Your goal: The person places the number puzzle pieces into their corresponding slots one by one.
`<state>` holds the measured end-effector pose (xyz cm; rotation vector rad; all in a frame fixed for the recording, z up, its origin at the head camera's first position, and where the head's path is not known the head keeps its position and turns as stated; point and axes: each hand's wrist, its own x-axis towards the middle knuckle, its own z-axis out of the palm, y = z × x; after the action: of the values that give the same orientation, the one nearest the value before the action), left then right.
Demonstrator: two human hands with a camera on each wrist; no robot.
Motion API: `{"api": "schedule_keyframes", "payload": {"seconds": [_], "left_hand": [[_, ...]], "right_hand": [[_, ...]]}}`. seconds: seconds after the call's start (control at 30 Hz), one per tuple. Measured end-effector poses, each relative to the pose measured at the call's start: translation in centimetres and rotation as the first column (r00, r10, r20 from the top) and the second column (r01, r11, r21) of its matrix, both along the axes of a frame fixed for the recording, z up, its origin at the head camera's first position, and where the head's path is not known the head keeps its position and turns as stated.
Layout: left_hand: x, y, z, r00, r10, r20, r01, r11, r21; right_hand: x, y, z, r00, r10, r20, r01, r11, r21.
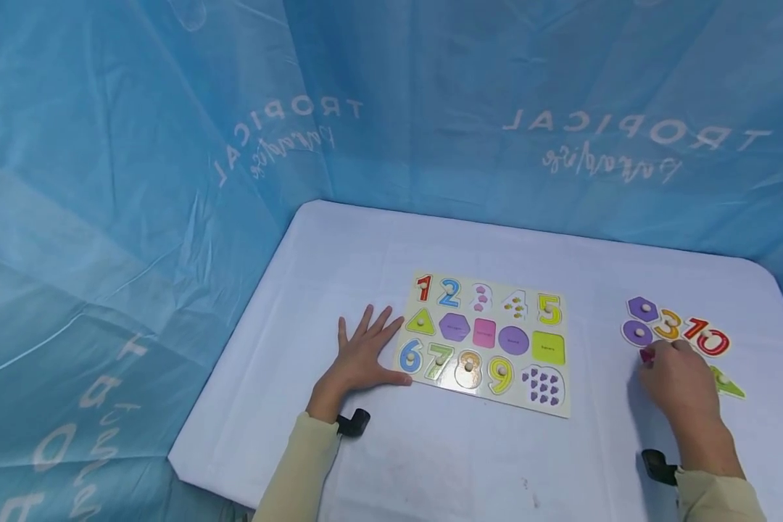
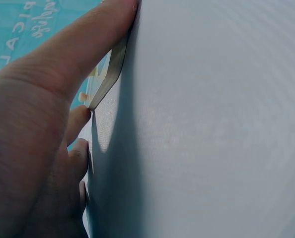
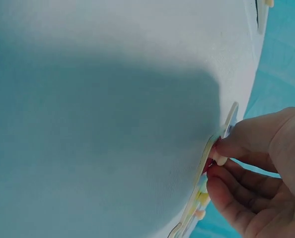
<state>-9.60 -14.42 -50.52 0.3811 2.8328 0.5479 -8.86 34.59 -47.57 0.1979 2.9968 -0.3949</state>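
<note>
A wooden number-and-shape puzzle board [image 1: 568, 391] lies on the table, with several knobbed pieces in it, such as the red 1 [image 1: 423, 288] and the blue 6 [image 1: 410, 356]. Recesses for 3, 4, 10, hexagon, rectangle, circle and square show bare. My left hand [image 1: 363, 357] rests spread at the board's left side, its thumb along the near edge. Over the loose pieces at right, my right hand [image 1: 681, 380] pinches the knob [image 3: 220, 159] of a dark pink puzzle piece [image 1: 647, 355], mostly hidden under the fingers.
Beyond the right hand lie a purple hexagon [image 1: 642, 309], a purple circle [image 1: 637, 333], an orange 3 [image 1: 668, 324] and a red 10 [image 1: 713, 342]. A green piece [image 1: 727, 383] peeks out beside that hand. Blue curtains [image 1: 470, 159] hang behind the white table [image 1: 365, 239].
</note>
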Motion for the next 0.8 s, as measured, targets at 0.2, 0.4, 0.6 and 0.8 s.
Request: {"api": "schedule_keyframes", "payload": {"seconds": [0.2, 0.4, 0.6, 0.8], "left_hand": [[0.4, 0.0, -0.3, 1.0, 0.0, 0.031, 0.001, 1.0, -0.016], [0.2, 0.0, -0.2, 1.0, 0.008, 0.003, -0.008, 1.0, -0.01], [0.0, 0.0, -0.2, 1.0, -0.008, 0.003, 0.008, 1.0, -0.004], [-0.2, 0.1, 0.0, 1.0, -0.003, -0.002, 0.003, 1.0, -0.007]], "right_hand": [[0.7, 0.4, -0.2, 0.999, -0.023, 0.023, 0.024, 0.999, -0.022], [0.2, 0.1, 0.0, 1.0, 0.006, 0.01, -0.006, 0.999, -0.036], [-0.1, -0.9, 0.9, 0.999, 0.031, -0.024, -0.033, 0.998, -0.058], [-0.4, -2.6, 1.3, 0.996, 0.05, -0.072, -0.056, 0.994, -0.091]]}}
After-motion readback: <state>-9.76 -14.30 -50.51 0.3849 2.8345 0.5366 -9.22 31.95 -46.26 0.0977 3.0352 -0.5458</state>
